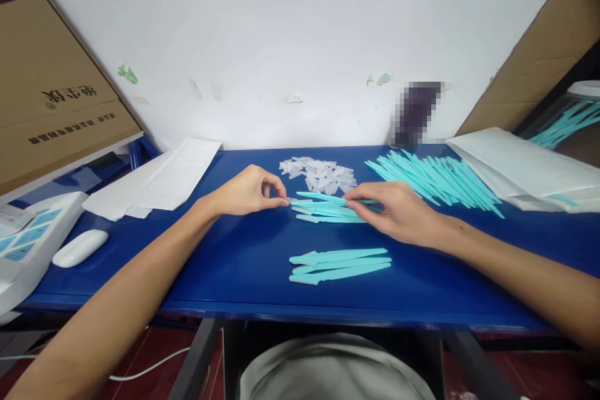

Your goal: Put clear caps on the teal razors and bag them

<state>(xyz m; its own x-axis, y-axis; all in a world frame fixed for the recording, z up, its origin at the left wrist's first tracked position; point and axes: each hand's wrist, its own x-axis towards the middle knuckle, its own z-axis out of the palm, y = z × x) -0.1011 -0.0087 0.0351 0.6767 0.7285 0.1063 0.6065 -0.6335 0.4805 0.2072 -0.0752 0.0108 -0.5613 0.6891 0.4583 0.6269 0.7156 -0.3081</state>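
My left hand pinches a small translucent cap between thumb and fingertips, right by the blade end of a turquoise eyebrow razor. Whether the cap is around that tip or just beside it, I cannot tell. My right hand is closed on the razor's handle, above a few more turquoise razors lying on the blue table. Nearer the front edge, a small group of razors lies side by side. Behind my hands is a heap of translucent caps.
A large pile of razors lies at the back right, beside a white packet. On the left are white sheets, a white oval case and a white tray-like box. Cardboard boxes flank the table.
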